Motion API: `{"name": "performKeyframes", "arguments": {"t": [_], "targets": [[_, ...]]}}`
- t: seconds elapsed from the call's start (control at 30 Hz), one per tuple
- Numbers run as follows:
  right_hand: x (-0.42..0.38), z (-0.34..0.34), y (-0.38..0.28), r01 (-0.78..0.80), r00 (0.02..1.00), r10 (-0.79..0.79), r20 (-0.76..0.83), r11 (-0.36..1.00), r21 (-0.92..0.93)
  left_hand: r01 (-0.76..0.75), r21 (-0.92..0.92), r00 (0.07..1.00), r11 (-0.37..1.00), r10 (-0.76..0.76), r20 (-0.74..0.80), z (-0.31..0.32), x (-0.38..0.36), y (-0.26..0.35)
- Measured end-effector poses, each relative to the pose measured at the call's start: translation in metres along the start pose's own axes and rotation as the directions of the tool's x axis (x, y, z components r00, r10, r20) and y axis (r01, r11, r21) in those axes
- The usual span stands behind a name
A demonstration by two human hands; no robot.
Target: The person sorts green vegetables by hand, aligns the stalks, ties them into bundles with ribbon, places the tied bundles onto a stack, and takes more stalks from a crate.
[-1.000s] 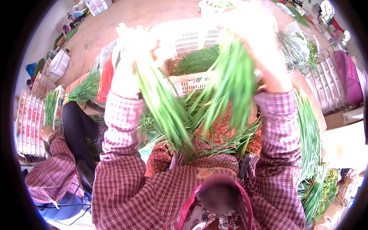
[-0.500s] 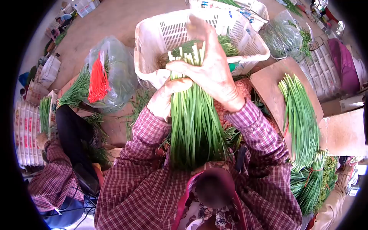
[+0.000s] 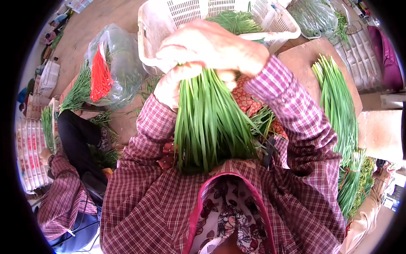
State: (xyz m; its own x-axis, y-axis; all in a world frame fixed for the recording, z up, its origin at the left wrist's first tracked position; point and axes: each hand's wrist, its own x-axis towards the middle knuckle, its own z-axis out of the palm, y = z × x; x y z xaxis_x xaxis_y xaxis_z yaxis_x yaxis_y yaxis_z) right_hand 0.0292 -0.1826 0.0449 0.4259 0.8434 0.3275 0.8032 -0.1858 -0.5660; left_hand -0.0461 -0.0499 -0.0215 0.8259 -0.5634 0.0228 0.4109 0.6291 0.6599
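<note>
A thick bunch of Chinese chives (image 3: 211, 122) hangs in front of my chest, leaves downward and spreading toward my jacket. My left hand (image 3: 173, 84) is closed round its upper left side, near the stalk ends. Over the top of the bunch lies my right hand (image 3: 211, 46), its fingers curled around the stalk ends and a fingertip showing at the right side. The cut ends are hidden beneath my right hand.
Ahead stands a white plastic basket (image 3: 141, 40) with chives inside. Red ties (image 3: 100, 76) hang by a clear plastic bag (image 3: 127, 80) at left. More chives (image 3: 338, 101) lie on cardboard (image 3: 298, 57) at right. Another person's sleeve (image 3: 63, 194) is at lower left.
My right hand has gone from spread fingers behind the pale stalk ends to curling over them. The view has shifted, so the basket sits higher. My left hand keeps its hold.
</note>
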Motion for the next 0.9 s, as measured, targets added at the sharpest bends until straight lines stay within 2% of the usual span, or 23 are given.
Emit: {"name": "performKeyframes", "arguments": {"t": [0.03, 0.1, 0.13, 0.17, 0.2, 0.23, 0.3, 0.33, 0.37, 0.4, 0.43, 0.47, 0.5, 0.53, 0.57, 0.6, 0.67, 0.7, 0.77, 0.83, 0.9], "targets": [[0.005, 0.000, 0.004, -0.076, 0.997, 0.076, 0.012, 0.996, 0.037, 0.002, 0.076, 0.999, 0.997, 0.001, -0.033, -0.002, 0.001, 0.002], [0.008, -0.010, 0.001, -0.014, 1.000, 0.015, -0.004, 0.996, 0.088, -0.118, 0.244, 0.993, 0.963, 0.110, 0.046, -0.004, 0.014, 0.021], [0.005, -0.025, -0.011, -0.074, 0.997, 0.081, -0.015, 0.963, 0.260, -0.283, 0.203, 0.958, 0.937, 0.265, 0.113, -0.016, 0.016, 0.025], [0.004, -0.043, -0.028, -0.124, 0.990, 0.143, -0.013, 0.896, 0.426, -0.325, 0.245, 0.945, 0.913, 0.324, 0.045, -0.019, 0.009, 0.040], [0.011, -0.032, -0.019, 0.003, 0.989, 0.056, -0.140, 0.922, 0.388, -0.357, 0.293, 0.925, 0.887, 0.380, -0.025, -0.021, 0.001, 0.055], [0.019, -0.021, -0.010, 0.121, 0.964, -0.033, -0.263, 0.938, 0.325, -0.240, 0.408, 0.908, 0.881, 0.353, -0.227, -0.010, -0.010, 0.085], [0.022, 0.015, 0.001, 0.346, 0.863, -0.214, -0.459, 0.910, 0.227, -0.374, 0.180, 0.918, 0.910, 0.390, -0.065, -0.006, -0.008, 0.117], [0.011, 0.024, 0.003, 0.293, 0.884, -0.216, -0.415, 0.947, 0.131, -0.511, 0.397, 0.800, 0.762, 0.591, -0.105, -0.043, -0.023, 0.152], [-0.002, 0.037, 0.007, 0.193, 0.930, -0.149, -0.335, 0.976, 0.101, -0.573, 0.265, 0.799, 0.776, 0.600, -0.031, -0.026, -0.019, 0.155], [-0.016, 0.039, 0.008, 0.004, 0.978, 0.014, -0.208, 0.996, 0.084, -0.595, 0.245, 0.777, 0.766, 0.625, -0.067, -0.027, -0.024, 0.169], [-0.031, 0.042, 0.019, -0.076, 0.991, 0.083, -0.104, 0.994, 0.076, -0.620, 0.226, 0.752, 0.751, 0.651, -0.099, -0.031, -0.031, 0.186], [-0.047, 0.058, 0.039, -0.046, 0.978, 0.062, -0.199, 0.995, 0.086, -0.675, 0.171, 0.715, 0.718, 0.693, -0.088, -0.037, -0.037, 0.200], [-0.066, 0.071, 0.065, -0.062, 0.973, 0.038, -0.226, 0.993, -0.100, -0.724, 0.270, 0.632, 0.634, 0.768, -0.109, -0.041, -0.042, 0.210], [-0.088, 0.076, 0.082, -0.150, 0.974, 0.100, -0.203, 0.957, -0.249, -0.742, 0.268, 0.619, 0.614, 0.781, -0.076, -0.047, -0.050, 0.219], [-0.106, 0.081, 0.105, -0.255, 0.965, 0.214, -0.151, 0.900, -0.353, -0.759, 0.263, 0.607, 0.596, 0.793, -0.042, -0.053, -0.056, 0.227], [-0.121, 0.077, 0.116, -0.350, 0.934, 0.349, -0.071, 0.861, -0.369, -0.768, 0.257, 0.605, 0.587, 0.796, -0.011, -0.056, -0.061, 0.233], [-0.128, 0.045, 0.115, -0.458, 0.798, 0.583, 0.154, 0.752, -0.473, -0.799, 0.289, 0.544, 0.528, 0.839, -0.030, -0.058, -0.067, 0.235], [-0.127, 0.038, 0.112, -0.511, 0.823, 0.567, 0.028, 0.762, -0.397, -0.804, 0.303, 0.531, 0.511, 0.847, -0.020, -0.059, -0.069, 0.236], [-0.113, 0.009, 0.091, -0.497, 0.868, 0.433, -0.245, 0.742, -0.450, -0.809, 0.325, 0.500, 0.491, 0.864, -0.062, -0.060, -0.069, 0.235], [-0.091, -0.013, 0.057, -0.361, 0.859, 0.224, -0.460, 0.902, -0.235, -0.811, 0.346, 0.470, 0.473, 0.877, -0.098, -0.059, -0.065, 0.232], [-0.069, -0.018, 0.011, -0.238, 0.837, 0.181, -0.517, 0.970, -0.045, -0.827, 0.317, 0.448, 0.465, 0.885, -0.127, -0.054, -0.061, 0.222]]}}
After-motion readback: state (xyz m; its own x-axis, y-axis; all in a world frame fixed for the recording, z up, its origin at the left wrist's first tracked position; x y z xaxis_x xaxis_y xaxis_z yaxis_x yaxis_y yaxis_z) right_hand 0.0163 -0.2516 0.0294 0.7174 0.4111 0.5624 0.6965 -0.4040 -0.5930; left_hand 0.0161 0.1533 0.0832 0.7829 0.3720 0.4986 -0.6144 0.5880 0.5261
